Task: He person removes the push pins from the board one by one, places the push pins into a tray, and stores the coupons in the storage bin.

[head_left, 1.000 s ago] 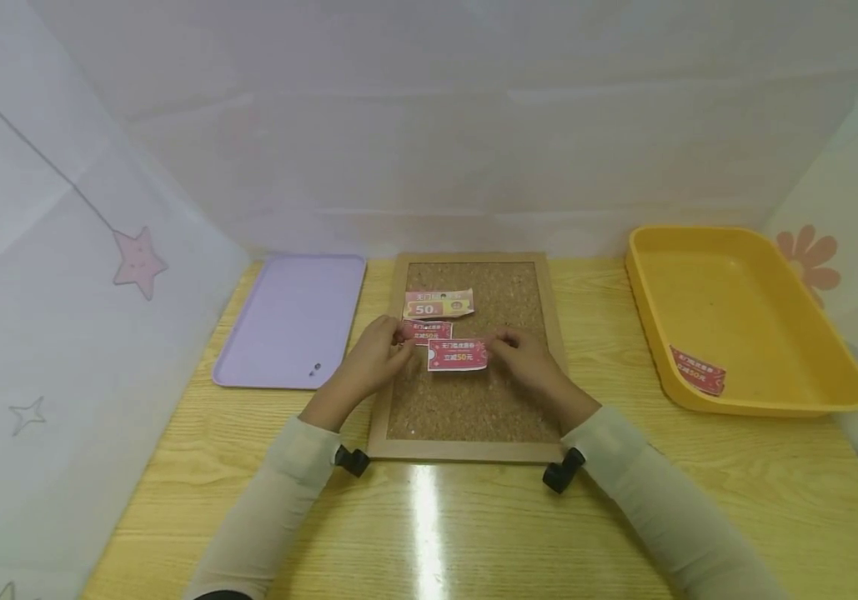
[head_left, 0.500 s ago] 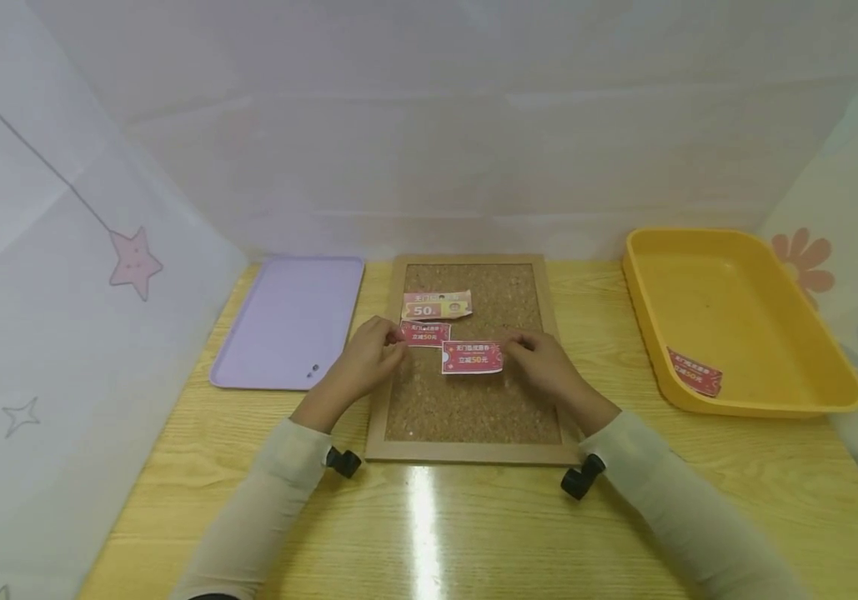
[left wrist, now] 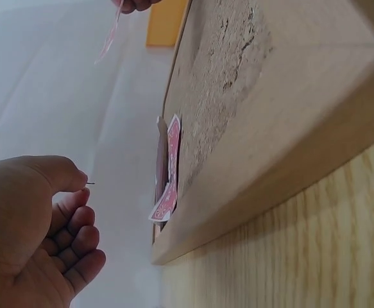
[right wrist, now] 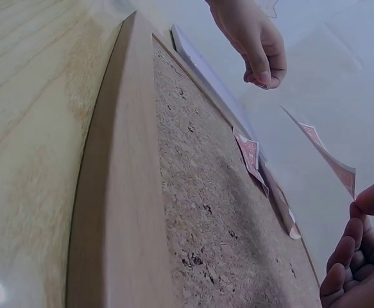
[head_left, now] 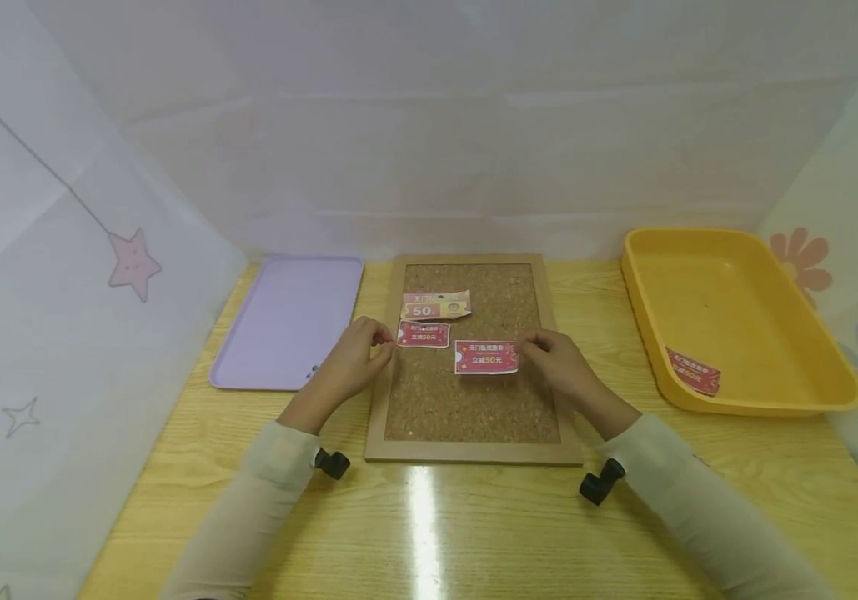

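Note:
Between thumb and forefinger, my right hand (head_left: pixel 559 362) pinches the right end of a red paper coupon (head_left: pixel 486 357), which is held up off the cork board (head_left: pixel 474 417). My left hand (head_left: pixel 346 358) is over the board's left edge; its thumb and forefinger pinch a thumbtack (left wrist: pixel 90 183), of which only the thin dark point shows in the left wrist view. Another red coupon (head_left: pixel 424 335) lies on the board's upper left, with a pink and yellow coupon (head_left: pixel 436 305) just above it. A dark tack head shows on that upper coupon.
A flat purple tray (head_left: pixel 286 312) lies left of the board; small dark tacks on it are partly hidden by the left hand. To the right stands a yellow bin (head_left: pixel 736 317) with red coupon paper (head_left: pixel 694 372) in its near left corner.
The right hand has carried its coupon to the right, away from the pinned ones. The left hand has drawn back left, uncovering the lower pinned coupon.

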The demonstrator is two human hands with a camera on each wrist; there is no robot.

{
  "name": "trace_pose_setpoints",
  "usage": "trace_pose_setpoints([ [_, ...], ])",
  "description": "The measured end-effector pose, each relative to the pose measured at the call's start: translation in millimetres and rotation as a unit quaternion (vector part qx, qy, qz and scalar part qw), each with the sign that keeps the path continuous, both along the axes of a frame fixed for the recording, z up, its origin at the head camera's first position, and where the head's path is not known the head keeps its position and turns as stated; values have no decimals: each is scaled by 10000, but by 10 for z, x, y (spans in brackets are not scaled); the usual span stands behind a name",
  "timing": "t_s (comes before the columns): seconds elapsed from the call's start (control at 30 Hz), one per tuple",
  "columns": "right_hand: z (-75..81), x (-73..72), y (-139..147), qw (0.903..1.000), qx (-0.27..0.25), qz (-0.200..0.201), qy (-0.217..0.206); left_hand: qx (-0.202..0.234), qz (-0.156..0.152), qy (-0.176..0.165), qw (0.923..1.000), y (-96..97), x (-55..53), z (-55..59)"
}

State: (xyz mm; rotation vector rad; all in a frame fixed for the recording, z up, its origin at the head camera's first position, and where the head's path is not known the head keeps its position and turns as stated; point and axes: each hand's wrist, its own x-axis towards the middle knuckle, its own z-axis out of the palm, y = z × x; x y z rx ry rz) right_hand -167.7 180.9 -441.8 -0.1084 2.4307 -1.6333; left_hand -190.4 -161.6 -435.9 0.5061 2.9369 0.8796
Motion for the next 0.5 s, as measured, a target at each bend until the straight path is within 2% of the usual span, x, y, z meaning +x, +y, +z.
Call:
trace_pose_setpoints([
  [0.33, -3, 29, 150, 9997, 200, -127, -18, -130, 46, 81, 9999, -213, 15, -26],
  [0.5, 39, 19, 242, 9997, 121, -202, -49, -187, 67, 139, 9997, -307, 26, -5],
])
